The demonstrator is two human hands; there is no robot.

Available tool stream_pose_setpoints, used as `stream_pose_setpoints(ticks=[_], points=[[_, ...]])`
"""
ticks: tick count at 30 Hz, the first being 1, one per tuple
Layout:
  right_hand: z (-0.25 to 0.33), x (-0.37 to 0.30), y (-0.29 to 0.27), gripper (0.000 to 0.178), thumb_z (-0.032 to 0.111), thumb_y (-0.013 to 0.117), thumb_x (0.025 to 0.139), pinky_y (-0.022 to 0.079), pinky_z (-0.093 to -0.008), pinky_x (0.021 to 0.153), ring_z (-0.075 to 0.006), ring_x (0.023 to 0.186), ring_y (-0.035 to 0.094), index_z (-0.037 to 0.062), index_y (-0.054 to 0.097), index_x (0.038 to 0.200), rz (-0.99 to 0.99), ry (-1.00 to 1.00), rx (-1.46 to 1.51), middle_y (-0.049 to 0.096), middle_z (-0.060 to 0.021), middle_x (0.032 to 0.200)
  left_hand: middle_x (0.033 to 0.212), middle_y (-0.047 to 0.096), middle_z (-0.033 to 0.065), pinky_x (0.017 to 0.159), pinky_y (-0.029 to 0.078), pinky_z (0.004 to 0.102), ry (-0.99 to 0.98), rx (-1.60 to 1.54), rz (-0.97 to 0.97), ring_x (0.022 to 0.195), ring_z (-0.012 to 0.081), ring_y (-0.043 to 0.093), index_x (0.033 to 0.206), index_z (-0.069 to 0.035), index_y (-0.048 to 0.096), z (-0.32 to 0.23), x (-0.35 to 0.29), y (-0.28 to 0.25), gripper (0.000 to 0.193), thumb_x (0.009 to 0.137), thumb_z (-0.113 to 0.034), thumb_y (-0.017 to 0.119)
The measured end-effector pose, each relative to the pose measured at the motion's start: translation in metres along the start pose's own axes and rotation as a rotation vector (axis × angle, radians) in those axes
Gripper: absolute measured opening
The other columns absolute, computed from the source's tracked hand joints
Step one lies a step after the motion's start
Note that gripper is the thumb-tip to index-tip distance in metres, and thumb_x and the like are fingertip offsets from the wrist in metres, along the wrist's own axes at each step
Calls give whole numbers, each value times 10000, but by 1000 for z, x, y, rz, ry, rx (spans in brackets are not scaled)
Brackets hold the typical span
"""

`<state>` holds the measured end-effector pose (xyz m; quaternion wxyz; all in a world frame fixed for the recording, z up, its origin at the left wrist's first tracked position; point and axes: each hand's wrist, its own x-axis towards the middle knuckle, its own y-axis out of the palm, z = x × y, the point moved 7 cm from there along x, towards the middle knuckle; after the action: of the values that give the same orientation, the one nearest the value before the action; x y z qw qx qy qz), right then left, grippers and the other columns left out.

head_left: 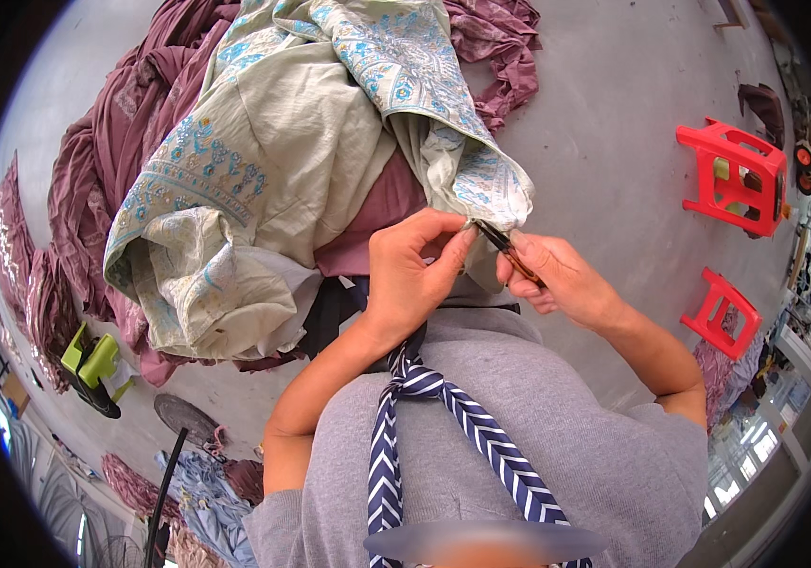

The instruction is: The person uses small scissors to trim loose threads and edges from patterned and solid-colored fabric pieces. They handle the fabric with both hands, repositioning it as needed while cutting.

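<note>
A pale green garment [311,142] with blue embroidered trim lies piled over my lap. My left hand [415,270] pinches its edge near the embroidered corner [491,189]. My right hand [557,275] grips a small dark thread-snipping tool [505,248], whose tip meets the cloth edge right by my left fingertips. The two hands are close together, almost touching. A mauve cloth [377,213] shows beneath the green garment.
Mauve fabric [131,104] is heaped on the grey floor at the left and top. Two red plastic stools [737,175] stand at the right. A lime-green and black object [93,364] sits at the lower left. A striped blue-white strap [443,398] hangs down my grey shirt.
</note>
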<state>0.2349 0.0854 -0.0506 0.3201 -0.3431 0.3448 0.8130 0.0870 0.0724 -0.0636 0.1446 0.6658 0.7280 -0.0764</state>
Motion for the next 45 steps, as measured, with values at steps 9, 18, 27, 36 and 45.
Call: stream_pose_setpoints(ticks=[9,18,27,36,45], points=[[4,-1,0,414,373,330,992,204,-207,411,-31,482,239,30,506,841,-21,-38,-68,307,68,574,703,610,0,541,432,185,23,31,-7,614,35,541,889,33,643,0,1,-2,124,847,-83,643],[6,0,-1,409,365,339,992,204,-210,416,-32,484,244,31,512,832,-51,-55,-98,318,65,575,692,613,5,536,438,186,18,30,-7,611,38,555,877,33,639,-2,0,-1,113,845,-76,641],[19,1,-4,383,333,426,968,317,-236,485,-64,540,366,19,536,779,-128,-182,-302,403,24,586,726,611,33,542,448,196,85,85,-9,616,60,577,869,40,629,-9,-1,-1,81,830,-31,637],[36,-3,-3,234,230,540,905,393,-345,509,-262,520,460,10,551,823,-318,-407,-693,506,-159,632,736,605,50,553,450,198,140,106,-11,639,76,590,862,46,623,-15,-1,1,66,812,4,631],[61,-17,-10,212,223,651,832,390,-313,485,-115,520,497,31,563,843,-413,-485,-670,530,-80,592,727,604,54,562,450,202,93,107,3,654,77,584,854,46,629,-9,-2,0,66,804,4,633]])
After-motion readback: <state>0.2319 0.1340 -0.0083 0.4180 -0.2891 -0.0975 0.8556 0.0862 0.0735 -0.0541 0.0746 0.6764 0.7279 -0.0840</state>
